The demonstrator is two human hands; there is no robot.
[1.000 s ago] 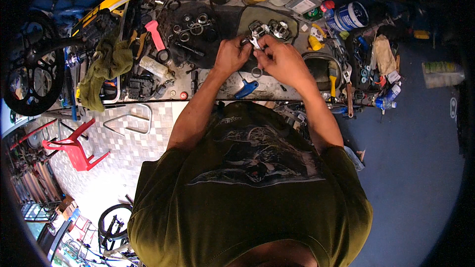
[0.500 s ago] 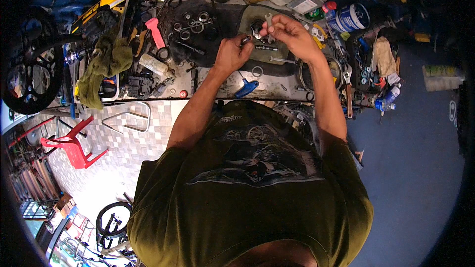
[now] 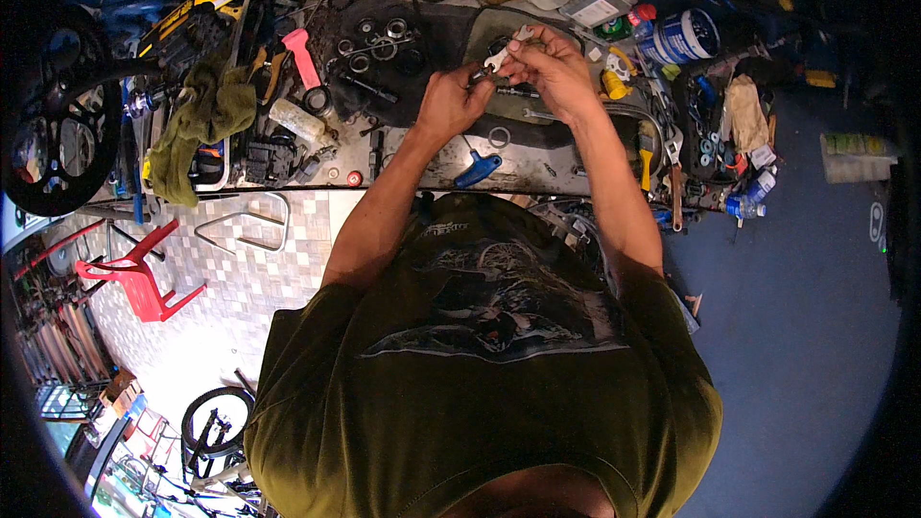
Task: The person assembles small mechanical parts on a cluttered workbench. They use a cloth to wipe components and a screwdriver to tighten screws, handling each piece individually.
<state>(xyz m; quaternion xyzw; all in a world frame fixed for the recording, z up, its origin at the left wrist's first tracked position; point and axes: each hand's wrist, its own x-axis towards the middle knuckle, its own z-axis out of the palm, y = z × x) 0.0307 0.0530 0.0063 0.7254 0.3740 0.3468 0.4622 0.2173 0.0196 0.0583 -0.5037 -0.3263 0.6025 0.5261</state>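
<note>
My right hand [image 3: 554,72] is closed on a small open-end wrench [image 3: 497,60], whose jaw points toward my left hand. My left hand [image 3: 451,104] pinches a small dark cylindrical part [image 3: 477,78], mostly hidden by the fingers. The wrench jaw is right by this part; whether they touch I cannot tell. Below the hands, a dark axle-like rod [image 3: 519,91] lies on the grey mat [image 3: 537,134], with a second wrench [image 3: 539,115] beside it. A metal ring [image 3: 499,137] and a blue-handled tool [image 3: 478,170] lie nearer to me.
Rings and bearings [image 3: 384,34] sit on the dark mat to the left, near a pink-handled tool [image 3: 300,53]. Bottles [image 3: 602,2] and a white-and-blue tub [image 3: 683,35] line the back right. An olive cloth [image 3: 201,125] lies at left. A red chair [image 3: 139,278] stands behind.
My right hand has moved left and slightly down, bringing the wrench from upright to slanting toward the part in my left hand. The left hand has stayed nearly still.
</note>
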